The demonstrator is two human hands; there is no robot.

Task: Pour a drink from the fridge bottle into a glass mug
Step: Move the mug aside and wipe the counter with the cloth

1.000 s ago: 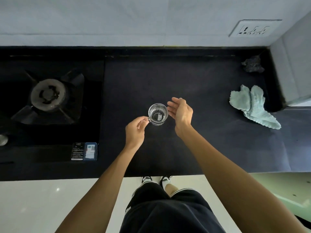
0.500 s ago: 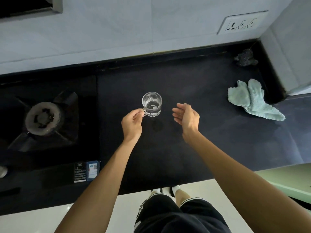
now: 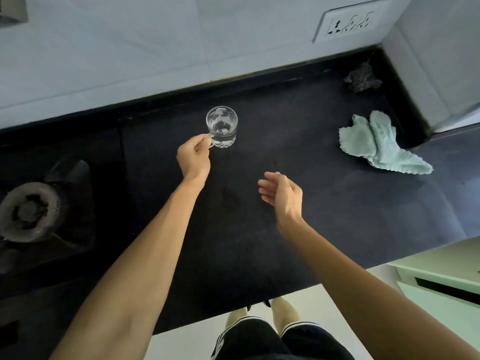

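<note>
While the left hand (image 3: 193,157) pinches the handle of the glass mug (image 3: 222,126), mug upright just beyond it over the dark surface (image 3: 324,216), the right hand (image 3: 284,194) hangs relaxed, holding nothing, nearer the body.

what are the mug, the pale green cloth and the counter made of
Mug: clear glass, see-through, bright glints, dimpled lower wall.
Cloth: soft napped fabric, likely microfibre, matt, limp folds.
Counter: dark smooth stone or the like, faint sheen; which, I cannot tell.
</note>
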